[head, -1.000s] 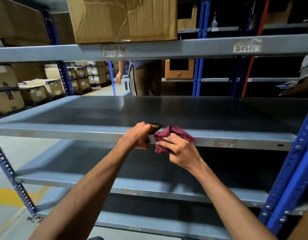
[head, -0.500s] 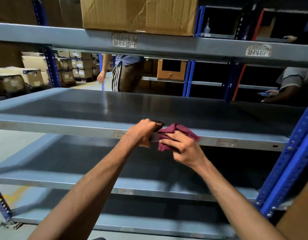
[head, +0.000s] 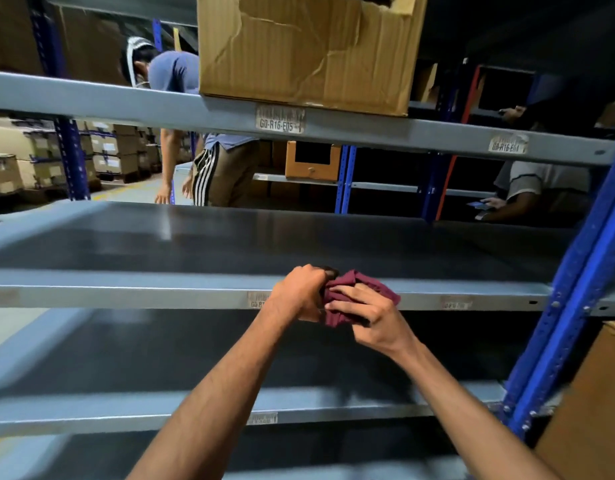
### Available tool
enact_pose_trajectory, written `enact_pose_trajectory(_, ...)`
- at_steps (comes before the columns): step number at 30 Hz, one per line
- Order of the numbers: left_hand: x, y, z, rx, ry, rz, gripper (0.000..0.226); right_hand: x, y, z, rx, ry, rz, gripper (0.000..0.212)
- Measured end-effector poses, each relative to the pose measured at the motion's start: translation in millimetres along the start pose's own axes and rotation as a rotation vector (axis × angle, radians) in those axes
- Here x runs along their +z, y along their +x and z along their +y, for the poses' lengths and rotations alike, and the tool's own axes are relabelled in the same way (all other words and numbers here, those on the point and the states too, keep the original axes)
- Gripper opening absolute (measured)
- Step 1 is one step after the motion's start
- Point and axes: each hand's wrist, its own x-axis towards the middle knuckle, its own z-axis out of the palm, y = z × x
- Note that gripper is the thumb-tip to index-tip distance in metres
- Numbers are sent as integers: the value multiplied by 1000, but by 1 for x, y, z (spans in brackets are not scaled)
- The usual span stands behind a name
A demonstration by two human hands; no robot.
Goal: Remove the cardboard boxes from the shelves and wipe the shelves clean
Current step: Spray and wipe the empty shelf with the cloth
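Observation:
A maroon cloth [head: 363, 287] is bunched at the front edge of the bare grey middle shelf [head: 195, 251]. My right hand [head: 366, 315] grips the cloth from the right. Touching the cloth's left side, my left hand [head: 299, 292] has its fingers curled round a small dark thing and the cloth's edge. A creased cardboard box [head: 306, 46] stands on the upper shelf [head: 126, 105] just above my hands.
Two lower grey shelves [head: 126, 407] lie below my arms. A blue upright [head: 572, 299] and a brown box [head: 590, 410] stand at the right. Behind the rack a person [head: 216, 168] bends down and another person's arm [head: 520, 199] shows at the right. Stacked boxes [head: 105, 150] fill the far left.
My view has tilted upward, so the cardboard box and upper shelf show more. Both hands stay together on the cloth at the shelf's front edge. The person behind has bent lower.

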Motion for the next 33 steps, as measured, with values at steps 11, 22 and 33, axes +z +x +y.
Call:
enact_pose_trajectory(11, 7, 4, 0, -23, -22, 27, 65, 7, 13, -22, 100, 47, 62, 55)
enact_pose_trajectory(22, 7, 8, 7, -114, 84, -22, 73, -14, -18, 19, 118, 29, 246, 46)
enact_pose_trajectory(33, -15, -4, 36, -166, 128, -35, 90, -21, -28, 46, -11, 20, 107, 58)
